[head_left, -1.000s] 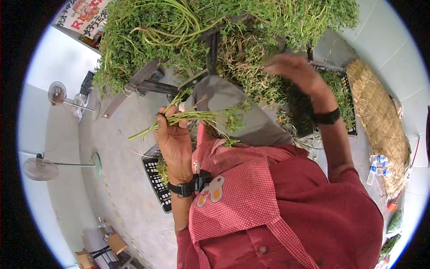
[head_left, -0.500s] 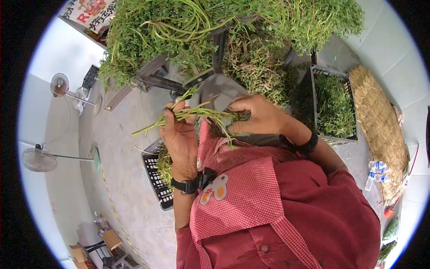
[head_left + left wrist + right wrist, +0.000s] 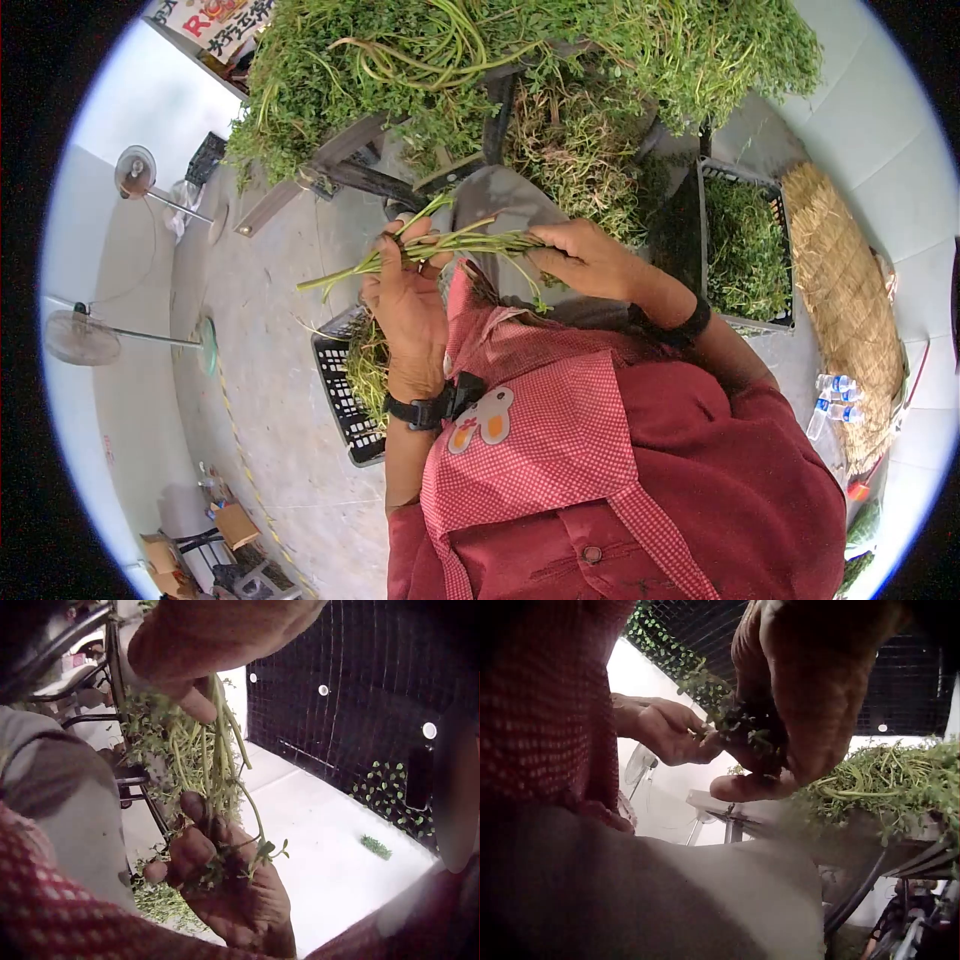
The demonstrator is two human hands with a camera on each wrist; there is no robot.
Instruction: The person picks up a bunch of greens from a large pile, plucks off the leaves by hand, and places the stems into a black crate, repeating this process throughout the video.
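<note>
A small bunch of green leafy stems (image 3: 465, 243) lies sideways between both hands above the lap. My left hand (image 3: 408, 315) pinches it near the cut ends between thumb and fingers, the palm turned up. At the leafy end, my right hand (image 3: 592, 262) grips the stems, its fingers covering most of the leaves. In the left wrist view the stems (image 3: 217, 746) run from the left hand (image 3: 217, 645) to the right hand (image 3: 236, 885), where a few leaves poke out. Leaves (image 3: 742, 727) also show under the right hand (image 3: 810, 697) in the right wrist view.
A large heap of leafy greens (image 3: 340, 90) covers the table ahead, with more plants (image 3: 580, 150) below it. Black crates stand at right (image 3: 705, 240) and left (image 3: 335, 390), holding greens. A rolled straw mat (image 3: 840, 290), water bottles (image 3: 835, 400) and standing fans (image 3: 85, 335) are farther out.
My right hand has swung in from the right-hand side to the bunch and closed round its leafy end. The left hand keeps hold of the stems, nearly in place.
</note>
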